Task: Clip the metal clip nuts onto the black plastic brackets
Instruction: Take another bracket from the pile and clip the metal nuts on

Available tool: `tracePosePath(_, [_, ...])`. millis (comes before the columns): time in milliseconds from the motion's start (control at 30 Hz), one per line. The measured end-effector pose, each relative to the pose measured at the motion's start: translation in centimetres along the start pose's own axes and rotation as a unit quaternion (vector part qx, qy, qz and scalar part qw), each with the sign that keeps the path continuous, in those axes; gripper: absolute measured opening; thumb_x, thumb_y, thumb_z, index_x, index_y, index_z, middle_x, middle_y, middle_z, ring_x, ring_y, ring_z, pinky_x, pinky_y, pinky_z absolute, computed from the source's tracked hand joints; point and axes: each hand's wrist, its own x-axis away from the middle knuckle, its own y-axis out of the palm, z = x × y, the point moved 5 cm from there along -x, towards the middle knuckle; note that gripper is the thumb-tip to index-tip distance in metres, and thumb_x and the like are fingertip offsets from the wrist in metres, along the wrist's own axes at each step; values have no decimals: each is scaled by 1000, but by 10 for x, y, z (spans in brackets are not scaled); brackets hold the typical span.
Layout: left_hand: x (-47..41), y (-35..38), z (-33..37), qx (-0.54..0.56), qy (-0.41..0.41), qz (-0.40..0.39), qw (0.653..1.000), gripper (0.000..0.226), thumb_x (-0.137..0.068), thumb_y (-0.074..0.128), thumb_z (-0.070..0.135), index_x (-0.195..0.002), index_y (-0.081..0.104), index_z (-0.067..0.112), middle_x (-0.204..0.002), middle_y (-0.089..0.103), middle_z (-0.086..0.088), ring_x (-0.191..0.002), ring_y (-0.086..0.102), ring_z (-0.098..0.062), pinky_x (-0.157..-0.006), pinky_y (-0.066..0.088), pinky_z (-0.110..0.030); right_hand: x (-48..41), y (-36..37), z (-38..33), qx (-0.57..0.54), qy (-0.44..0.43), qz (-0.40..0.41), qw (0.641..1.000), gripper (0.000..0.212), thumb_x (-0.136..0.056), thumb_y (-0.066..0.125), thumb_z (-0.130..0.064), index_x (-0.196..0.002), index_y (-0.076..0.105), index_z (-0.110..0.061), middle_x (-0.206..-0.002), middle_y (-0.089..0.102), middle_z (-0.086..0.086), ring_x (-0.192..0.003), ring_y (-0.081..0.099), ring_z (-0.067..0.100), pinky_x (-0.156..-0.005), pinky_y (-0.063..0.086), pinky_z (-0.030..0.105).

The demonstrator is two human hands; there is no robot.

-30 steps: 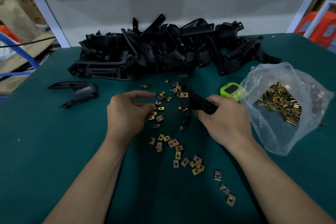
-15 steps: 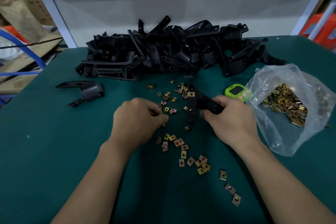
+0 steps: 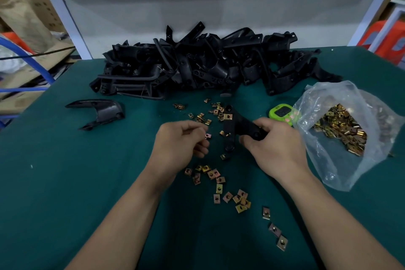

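Note:
My right hand grips a black plastic bracket by its right end, just above the green mat. One brass clip nut sits clipped on the bracket's upper arm. My left hand is to the left of the bracket, fingers curled, pinching a single clip nut at the fingertips. Several loose clip nuts lie scattered on the mat between and below my hands.
A big heap of black brackets fills the back of the green table. One separate bracket lies at the left. A clear bag of clip nuts and a green timer sit at the right.
My left hand dropped onto the scattered nuts, closed its fingers and now holds one nut lifted beside the bracket. My right hand kept its hold on the bracket.

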Motion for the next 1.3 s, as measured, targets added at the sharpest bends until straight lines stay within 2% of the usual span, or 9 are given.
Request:
tracePosePath(133, [9, 20, 0, 70, -41, -115, 990, 12, -83, 81, 26, -75, 78, 18, -71, 73, -10, -56, 65, -13, -51, 48, -17, -1, -1, -2, -15, -7, 0, 1000, 16, -75, 77, -50, -84, 69, -38, -67, 65, -18, -65, 62, 5, -59, 56, 36])
tracePosePath(267, [7, 20, 5, 90, -1, -99, 991, 14, -60, 88, 31, -67, 76, 27, -67, 69, 3, -56, 58, -6, -54, 47, -15, 0, -2, -4, -36, -12, 4, 999, 17, -76, 79, -48, -85, 70, -37, -67, 66, -18, -62, 61, 2, -57, 57, 36])
tracePosePath(400, [6, 18, 3, 129, -11, -98, 987, 12, -66, 85, 24, -78, 82, 22, -78, 76, -4, -70, 71, -11, -65, 57, -20, 0, -3, -4, -49, -14, 16, 999, 17, -75, 79, -46, -86, 70, -37, -69, 66, -19, -64, 62, 2, -60, 57, 36])
tracePosePath(600, [6, 19, 3, 106, 2, -93, 990, 22, -69, 84, 30, -85, 83, 15, -76, 76, -11, -67, 72, -16, -61, 57, -21, 1, -5, -9, -82, -32, 23, 996, 19, -73, 81, -45, -88, 71, -40, -79, 66, -31, -72, 63, -5, -62, 57, 31])
tracePosePath(700, [6, 18, 3, 93, 1, -106, 990, 10, -76, 83, 16, -85, 84, 19, -79, 78, -11, -72, 74, -15, -66, 58, -20, 2, -6, -10, -77, -45, 27, 996, 18, -74, 81, -44, -88, 70, -40, -75, 67, -27, -71, 63, -3, -63, 57, 32])
tracePosePath(800, [4, 16, 3, 89, 5, -105, 990, 23, -87, 75, 0, -90, 85, 20, -90, 80, -8, -83, 76, -14, -71, 59, -20, 2, -7, -10, -79, -45, 29, 995, 18, -74, 81, -43, -88, 72, -39, -74, 67, -24, -72, 63, -1, -65, 57, 34])
tracePosePath(1000, [3, 16, 0, 135, -31, -90, 986, 17, -98, 65, 9, -99, 82, 12, -94, 79, -11, -81, 74, -17, -71, 59, -23, 0, -6, -8, -78, -38, 31, 996, 19, -74, 82, -42, -90, 72, -38, -75, 68, -24, -72, 63, -2, -65, 57, 33])
tracePosePath(1133, [4, 16, 0, 97, -20, -105, 990, 14, -93, 71, 10, -89, 83, 16, -81, 76, -8, -73, 71, -15, -67, 56, -21, 0, -6, -7, -76, -38, 34, 996, 19, -73, 82, -44, -87, 71, -39, -75, 66, -26, -72, 62, -2, -63, 55, 31])
tracePosePath(1300, [3, 13, -1, 113, -18, -81, 990, 21, -81, 79, -2, -86, 84, 18, -85, 78, -8, -79, 72, -15, -73, 57, -20, 0, -6, -7, -76, -40, 21, 996, 18, -72, 80, -44, -87, 71, -42, -74, 67, -24, -70, 62, -1, -61, 55, 30])
